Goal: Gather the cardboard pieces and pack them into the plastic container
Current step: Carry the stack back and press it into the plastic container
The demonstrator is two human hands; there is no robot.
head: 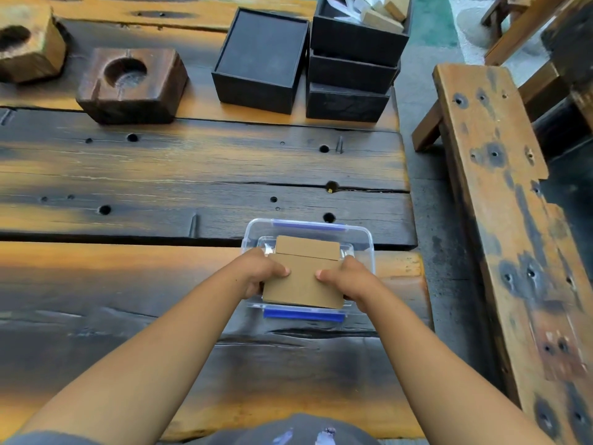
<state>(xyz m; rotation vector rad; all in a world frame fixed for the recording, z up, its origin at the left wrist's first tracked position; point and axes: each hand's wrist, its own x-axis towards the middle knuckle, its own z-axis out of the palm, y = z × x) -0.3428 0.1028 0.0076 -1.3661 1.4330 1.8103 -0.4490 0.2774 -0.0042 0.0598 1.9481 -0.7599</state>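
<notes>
Your left hand [263, 271] and right hand [348, 279] each grip one side edge of a flat brown rectangular cardboard piece [300, 284], thumbs pressed on its top face, fingers curled beneath. The piece is held level directly over the near half of the clear rectangular plastic container with blue latches [365, 239], which stands on the scorched wooden counter [160, 175]. Both hands are equally near. The piece appears to run from you towards the far rim, in line with the container; I judge a straight descent will seat it.

Container contents: a second brown cardboard piece [307, 247] already lies inside at the far end, partly overlapped by the held one. Whether more lie beneath cannot be told.

Beyond, an empty open black box [261, 59] sits beside a stack of black boxes [353, 69]; the topmost holds pale scraps, possibly cardboard.
</notes>
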